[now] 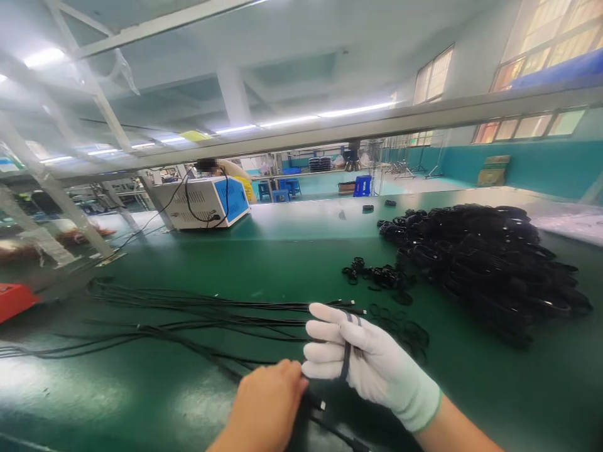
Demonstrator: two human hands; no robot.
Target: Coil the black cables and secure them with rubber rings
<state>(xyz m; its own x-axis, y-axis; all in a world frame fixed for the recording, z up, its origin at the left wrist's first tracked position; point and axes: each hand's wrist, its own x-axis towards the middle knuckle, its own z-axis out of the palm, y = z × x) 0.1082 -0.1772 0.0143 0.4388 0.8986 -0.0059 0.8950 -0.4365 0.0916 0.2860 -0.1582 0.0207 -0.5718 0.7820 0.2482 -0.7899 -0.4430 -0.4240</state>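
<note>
My left hand (269,402), bare, is closed around a black cable (313,402) near its end. A pale connector tip sticks out just past the fingers. In a white glove, my right hand (358,355) is turned palm towards me beside it, fingers stretched and thumb bent across. A black band (346,361) runs over the gloved palm under the thumb, and dark loops ring a finger. Long black cables (188,301) lie across the green table to the left, several ends reaching behind the glove. Thin black rings (409,329) lie behind the glove's wrist.
A large heap of coiled black cables (480,257) covers the table's right side, with a smaller dark clump (381,274) beside it. At the back left stands a white and blue machine (207,201), a person partly visible behind it. A red object (16,301) sits at far left.
</note>
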